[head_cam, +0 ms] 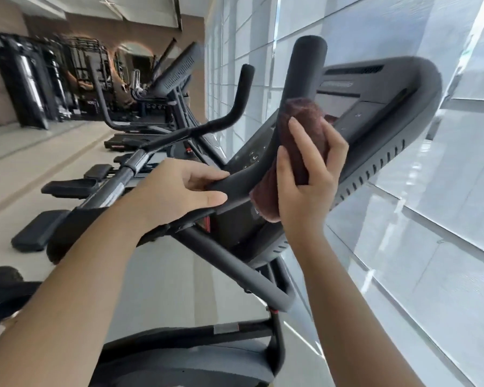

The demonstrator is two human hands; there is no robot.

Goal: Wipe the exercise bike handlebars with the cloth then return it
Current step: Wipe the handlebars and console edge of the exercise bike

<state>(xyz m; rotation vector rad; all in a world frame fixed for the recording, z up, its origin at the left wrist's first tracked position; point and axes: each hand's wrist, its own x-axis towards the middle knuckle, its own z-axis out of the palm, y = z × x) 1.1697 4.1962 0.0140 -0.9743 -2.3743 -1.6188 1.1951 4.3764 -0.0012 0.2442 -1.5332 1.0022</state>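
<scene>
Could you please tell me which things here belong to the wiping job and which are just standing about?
In use: cloth, handlebar, right hand, left hand.

Standing about: console, next bike's handlebar, weight racks, blinds.

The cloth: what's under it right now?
The cloth wraps the upright handlebar, gripped by the right hand. The bar section beneath is covered, so its state cannot be seen.

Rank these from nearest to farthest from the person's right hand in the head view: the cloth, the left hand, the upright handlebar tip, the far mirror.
1. cloth, gripped in the right hand
2. left hand, on the bar to its left
3. upright handlebar tip, above
4. far mirror, end wall
</scene>
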